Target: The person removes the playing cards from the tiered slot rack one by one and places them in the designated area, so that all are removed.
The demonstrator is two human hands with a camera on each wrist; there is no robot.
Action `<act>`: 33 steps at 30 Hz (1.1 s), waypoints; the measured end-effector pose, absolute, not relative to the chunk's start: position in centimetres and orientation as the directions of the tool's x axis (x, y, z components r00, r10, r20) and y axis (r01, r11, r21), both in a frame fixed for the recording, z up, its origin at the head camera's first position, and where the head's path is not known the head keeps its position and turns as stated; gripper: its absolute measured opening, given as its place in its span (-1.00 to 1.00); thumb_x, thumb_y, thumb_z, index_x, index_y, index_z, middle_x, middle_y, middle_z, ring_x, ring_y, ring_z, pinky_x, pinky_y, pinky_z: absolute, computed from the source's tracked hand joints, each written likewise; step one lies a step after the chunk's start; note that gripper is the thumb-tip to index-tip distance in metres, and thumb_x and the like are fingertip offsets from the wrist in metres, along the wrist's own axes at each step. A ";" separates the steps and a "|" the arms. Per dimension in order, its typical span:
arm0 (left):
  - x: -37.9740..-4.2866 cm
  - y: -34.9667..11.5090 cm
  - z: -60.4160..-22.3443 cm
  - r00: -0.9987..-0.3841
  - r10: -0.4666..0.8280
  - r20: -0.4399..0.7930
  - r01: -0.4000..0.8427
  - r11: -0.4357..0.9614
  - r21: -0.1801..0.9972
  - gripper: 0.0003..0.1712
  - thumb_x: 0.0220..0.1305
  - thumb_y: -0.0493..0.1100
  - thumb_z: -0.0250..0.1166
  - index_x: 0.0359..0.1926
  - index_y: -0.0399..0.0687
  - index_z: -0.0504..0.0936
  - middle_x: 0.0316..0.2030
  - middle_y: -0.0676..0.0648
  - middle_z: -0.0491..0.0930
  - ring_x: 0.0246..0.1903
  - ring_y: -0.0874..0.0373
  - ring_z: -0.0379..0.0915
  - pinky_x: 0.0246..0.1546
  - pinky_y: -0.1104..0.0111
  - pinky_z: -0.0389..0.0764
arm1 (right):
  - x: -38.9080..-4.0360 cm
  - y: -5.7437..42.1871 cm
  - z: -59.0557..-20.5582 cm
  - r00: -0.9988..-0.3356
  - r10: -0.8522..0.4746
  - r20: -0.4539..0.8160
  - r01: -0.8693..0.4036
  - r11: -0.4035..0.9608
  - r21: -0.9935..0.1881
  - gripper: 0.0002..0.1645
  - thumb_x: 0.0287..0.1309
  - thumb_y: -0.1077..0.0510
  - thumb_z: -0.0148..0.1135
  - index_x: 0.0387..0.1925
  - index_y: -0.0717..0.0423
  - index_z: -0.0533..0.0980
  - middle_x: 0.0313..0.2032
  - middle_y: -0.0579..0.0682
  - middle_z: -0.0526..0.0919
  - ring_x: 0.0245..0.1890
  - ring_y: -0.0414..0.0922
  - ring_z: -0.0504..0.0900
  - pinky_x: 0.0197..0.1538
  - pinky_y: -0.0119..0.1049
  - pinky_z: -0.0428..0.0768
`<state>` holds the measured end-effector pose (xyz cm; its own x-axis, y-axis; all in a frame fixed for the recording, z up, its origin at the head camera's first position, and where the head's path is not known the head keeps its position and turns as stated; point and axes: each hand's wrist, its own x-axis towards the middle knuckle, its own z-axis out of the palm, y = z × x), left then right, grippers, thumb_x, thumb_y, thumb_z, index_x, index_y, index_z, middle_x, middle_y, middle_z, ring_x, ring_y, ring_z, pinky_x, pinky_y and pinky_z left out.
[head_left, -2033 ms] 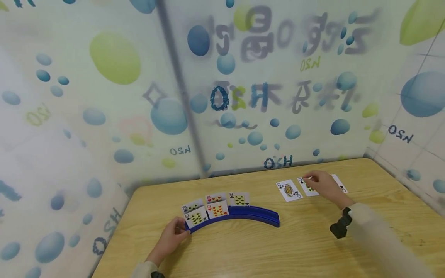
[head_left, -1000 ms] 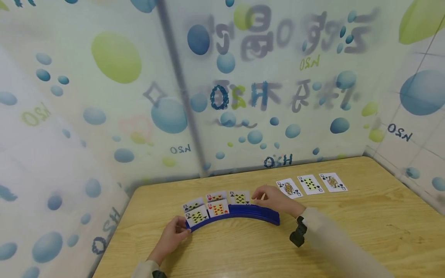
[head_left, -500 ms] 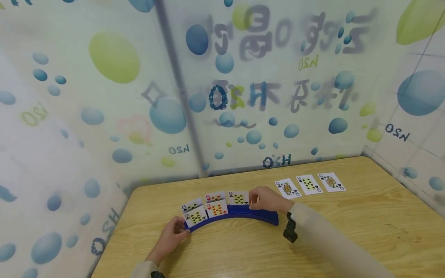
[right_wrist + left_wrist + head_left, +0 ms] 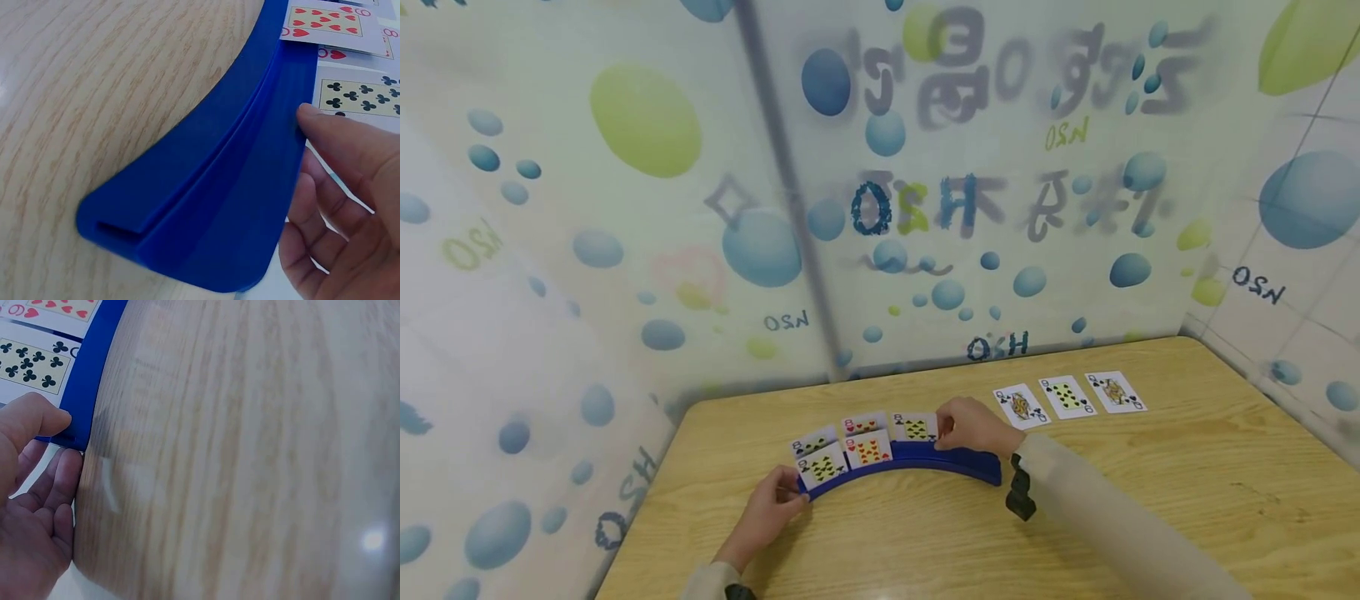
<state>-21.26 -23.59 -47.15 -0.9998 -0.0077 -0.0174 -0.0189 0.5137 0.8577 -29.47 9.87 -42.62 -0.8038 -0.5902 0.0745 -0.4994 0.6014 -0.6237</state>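
A curved blue card holder [image 4: 917, 457] stands on the wooden table with playing cards in two rows. Its front row holds a clubs card [image 4: 28, 372] and a nine of hearts [image 4: 325, 24]. Behind them are a black-suit card [image 4: 812, 439], a hearts card [image 4: 861, 426] and another clubs card [image 4: 914, 427]. My left hand [image 4: 767, 508] grips the holder's left end, thumb on top and fingers beneath. My right hand [image 4: 973, 429] pinches the holder's back edge beside the rear clubs card, thumb on the rim and fingers curled behind. I see no card in it.
Three playing cards lie face up at the back right of the table [image 4: 1112, 492]: a face card [image 4: 1022, 407], a black number card [image 4: 1067, 397] and another face card [image 4: 1116, 392]. A patterned wall [image 4: 925, 317] rises behind the table.
My right hand has gone left from over the cards at the back right to the holder's back edge, then shifted slightly further in. My left hand has stayed put.
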 end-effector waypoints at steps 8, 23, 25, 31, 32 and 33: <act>-21.4 -23.7 -47.4 -0.999 -0.008 -0.034 -0.033 0.538 0.842 -0.70 0.02 -0.39 0.28 -0.19 -0.32 0.42 -0.30 -0.12 0.47 -0.34 0.10 0.44 -0.31 0.30 0.48 | -29.4 10.0 -42.5 -0.800 -0.596 0.073 -0.497 0.590 -0.636 -0.81 -0.06 0.21 0.36 -0.62 0.04 0.49 -0.60 -0.20 0.49 -0.58 -0.23 0.43 -0.48 -0.34 0.43; -21.2 -23.8 -46.9 -0.999 -0.002 -0.046 -0.040 0.531 0.846 -0.69 0.05 -0.37 0.26 -0.15 -0.33 0.42 -0.29 -0.12 0.47 -0.32 0.10 0.43 -0.30 0.29 0.48 | -29.3 10.8 -42.1 -0.812 -0.575 0.102 -0.458 0.519 -0.721 -0.93 0.10 0.21 0.22 -0.42 0.11 0.48 -0.47 -0.11 0.55 -0.46 -0.21 0.53 -0.38 -0.30 0.50; -21.3 -23.8 -46.9 -0.999 0.000 -0.045 -0.038 0.534 0.845 -0.69 0.05 -0.37 0.26 -0.15 -0.33 0.42 -0.29 -0.12 0.47 -0.32 0.10 0.43 -0.29 0.28 0.48 | -29.3 10.9 -42.2 -0.812 -0.576 0.099 -0.455 0.517 -0.725 -0.94 0.11 0.21 0.20 -0.41 0.10 0.48 -0.46 -0.12 0.55 -0.46 -0.21 0.52 -0.37 -0.30 0.49; -21.3 -23.8 -47.0 -0.999 0.005 -0.040 -0.031 0.538 0.842 -0.69 0.05 -0.37 0.26 -0.15 -0.32 0.42 -0.29 -0.12 0.47 -0.32 0.09 0.43 -0.28 0.27 0.48 | -29.3 11.3 -42.5 -0.803 -0.585 0.109 -0.455 0.485 -0.747 -0.94 0.13 0.21 0.18 -0.40 0.11 0.47 -0.46 -0.12 0.56 -0.47 -0.20 0.53 -0.38 -0.29 0.49; -21.3 -23.8 -47.1 -0.999 0.005 -0.037 -0.029 0.537 0.843 -0.70 0.05 -0.38 0.26 -0.16 -0.32 0.42 -0.30 -0.12 0.47 -0.32 0.09 0.43 -0.27 0.28 0.48 | -29.2 11.4 -42.5 -0.801 -0.588 0.109 -0.452 0.476 -0.754 -0.95 0.14 0.21 0.17 -0.39 0.12 0.47 -0.45 -0.11 0.58 -0.45 -0.20 0.55 -0.37 -0.29 0.50; -21.3 -23.8 -47.2 -0.999 0.004 -0.035 -0.027 0.537 0.843 -0.70 0.05 -0.38 0.26 -0.16 -0.31 0.43 -0.30 -0.12 0.47 -0.32 0.10 0.43 -0.28 0.28 0.47 | -29.2 11.5 -42.5 -0.800 -0.590 0.109 -0.448 0.466 -0.763 -0.95 0.15 0.21 0.17 -0.38 0.12 0.48 -0.44 -0.11 0.59 -0.44 -0.19 0.56 -0.36 -0.29 0.51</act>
